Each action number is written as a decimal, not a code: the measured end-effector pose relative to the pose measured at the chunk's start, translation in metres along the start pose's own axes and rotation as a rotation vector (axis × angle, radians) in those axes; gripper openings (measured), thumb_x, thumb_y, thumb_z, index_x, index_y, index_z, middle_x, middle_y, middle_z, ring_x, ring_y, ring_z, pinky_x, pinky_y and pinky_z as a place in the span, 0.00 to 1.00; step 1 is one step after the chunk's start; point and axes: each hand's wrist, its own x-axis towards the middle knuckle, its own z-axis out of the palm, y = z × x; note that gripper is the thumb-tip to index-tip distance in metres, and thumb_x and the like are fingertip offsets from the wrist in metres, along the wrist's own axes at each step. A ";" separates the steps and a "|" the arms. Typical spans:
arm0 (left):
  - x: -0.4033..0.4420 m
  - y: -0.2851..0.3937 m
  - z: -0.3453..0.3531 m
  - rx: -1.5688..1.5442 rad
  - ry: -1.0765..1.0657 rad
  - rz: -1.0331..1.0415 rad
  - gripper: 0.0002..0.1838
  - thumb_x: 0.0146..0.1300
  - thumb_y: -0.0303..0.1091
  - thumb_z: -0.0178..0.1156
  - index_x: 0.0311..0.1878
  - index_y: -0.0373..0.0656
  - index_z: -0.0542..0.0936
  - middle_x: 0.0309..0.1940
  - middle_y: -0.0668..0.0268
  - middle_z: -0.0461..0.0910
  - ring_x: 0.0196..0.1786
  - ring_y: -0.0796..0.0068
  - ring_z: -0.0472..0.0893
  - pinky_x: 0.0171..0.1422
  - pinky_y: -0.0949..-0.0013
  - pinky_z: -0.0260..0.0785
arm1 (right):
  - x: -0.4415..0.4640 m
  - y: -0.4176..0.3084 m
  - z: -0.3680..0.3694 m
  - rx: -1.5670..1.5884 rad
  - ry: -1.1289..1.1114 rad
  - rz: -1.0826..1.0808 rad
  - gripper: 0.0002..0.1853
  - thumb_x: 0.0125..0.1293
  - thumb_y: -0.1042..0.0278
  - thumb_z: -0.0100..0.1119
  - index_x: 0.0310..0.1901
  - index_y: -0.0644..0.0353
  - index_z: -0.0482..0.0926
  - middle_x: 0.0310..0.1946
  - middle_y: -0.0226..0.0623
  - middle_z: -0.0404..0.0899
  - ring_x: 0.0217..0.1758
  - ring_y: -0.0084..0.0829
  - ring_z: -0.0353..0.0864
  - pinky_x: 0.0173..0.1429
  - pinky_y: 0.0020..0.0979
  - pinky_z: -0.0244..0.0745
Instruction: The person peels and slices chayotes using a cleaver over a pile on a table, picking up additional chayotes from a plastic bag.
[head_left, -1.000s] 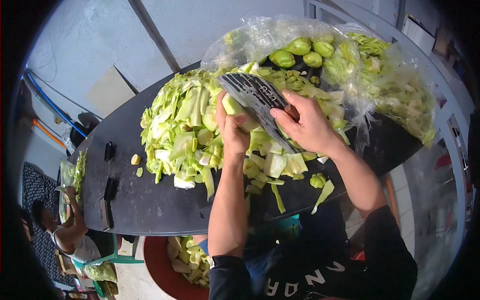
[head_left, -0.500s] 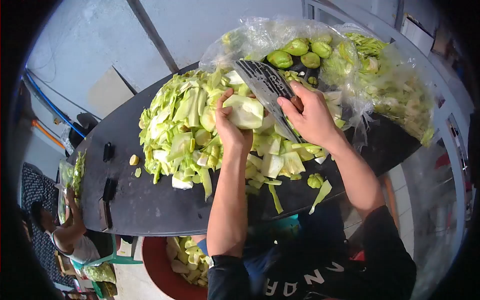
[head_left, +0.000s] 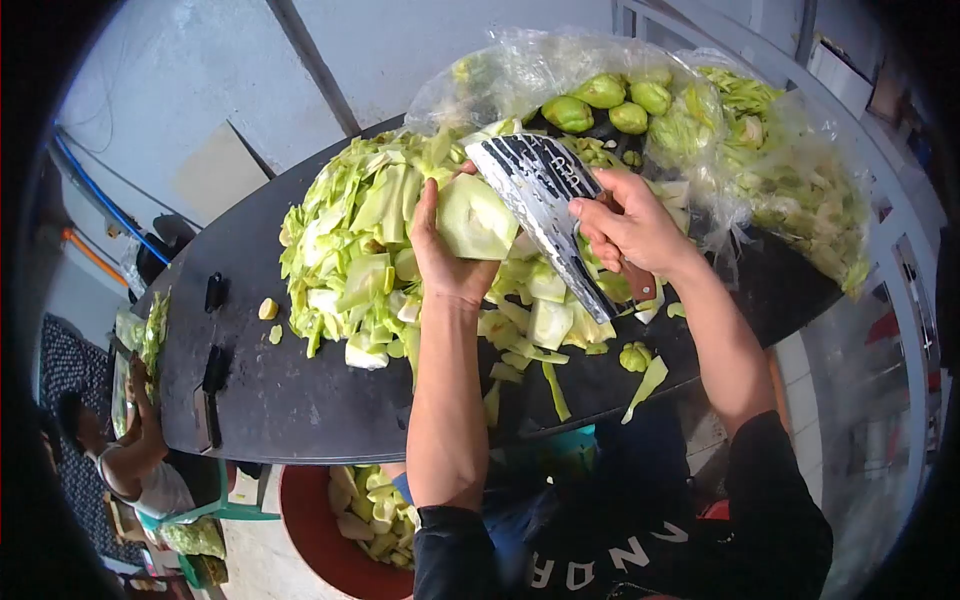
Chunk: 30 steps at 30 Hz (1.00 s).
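My left hand [head_left: 447, 262] is closed around a peeled, pale green chayote piece [head_left: 478, 218] whose flat face points up. In my right hand [head_left: 640, 225] is a broad cleaver [head_left: 540, 205] with slanted dark and silver stripes on its wet blade. Its brown handle [head_left: 640, 282] shows below my fingers. The blade slants beside the chayote piece, its upper part close to the piece's top; I cannot tell whether they touch. Under and behind both hands lies a large heap of cut green slices and peelings [head_left: 335, 240].
Whole chayotes [head_left: 601, 91] sit at the back by a clear plastic bag [head_left: 800, 190] of greens. The dark table [head_left: 300, 420] has a curved edge. Below stands a red tub [head_left: 300, 535] of cut pieces. Another person [head_left: 145, 480] sits at the far left.
The cleaver has turned, showing more of its striped face and its handle. My left hand and the chayote piece have shifted slightly left, and the piece has tilted.
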 end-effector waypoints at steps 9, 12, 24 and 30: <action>-0.006 -0.004 0.007 0.164 0.003 -0.027 0.26 0.69 0.54 0.54 0.57 0.40 0.77 0.52 0.59 0.81 0.55 0.62 0.80 0.65 0.57 0.70 | -0.001 -0.002 -0.001 0.027 -0.016 0.022 0.07 0.73 0.68 0.56 0.42 0.57 0.67 0.19 0.22 0.65 0.15 0.13 0.63 0.17 0.20 0.61; -0.007 -0.004 0.009 0.215 0.029 -0.006 0.26 0.68 0.53 0.54 0.57 0.40 0.77 0.51 0.59 0.82 0.53 0.62 0.81 0.62 0.57 0.72 | -0.001 -0.004 -0.004 0.032 0.001 -0.010 0.07 0.73 0.68 0.56 0.44 0.57 0.69 0.19 0.22 0.65 0.15 0.13 0.63 0.17 0.21 0.61; -0.009 -0.016 0.008 0.222 -0.027 -0.026 0.26 0.69 0.54 0.54 0.57 0.42 0.76 0.50 0.61 0.82 0.53 0.64 0.81 0.61 0.57 0.72 | 0.000 0.002 -0.001 0.060 0.007 -0.006 0.06 0.73 0.67 0.56 0.44 0.55 0.69 0.19 0.22 0.65 0.15 0.13 0.63 0.16 0.21 0.61; -0.009 -0.041 0.016 0.319 -0.029 0.001 0.34 0.70 0.61 0.50 0.63 0.40 0.72 0.54 0.58 0.80 0.54 0.63 0.80 0.61 0.58 0.72 | 0.000 0.001 0.011 0.146 0.055 -0.011 0.07 0.74 0.67 0.55 0.41 0.57 0.68 0.19 0.22 0.64 0.14 0.13 0.62 0.17 0.21 0.60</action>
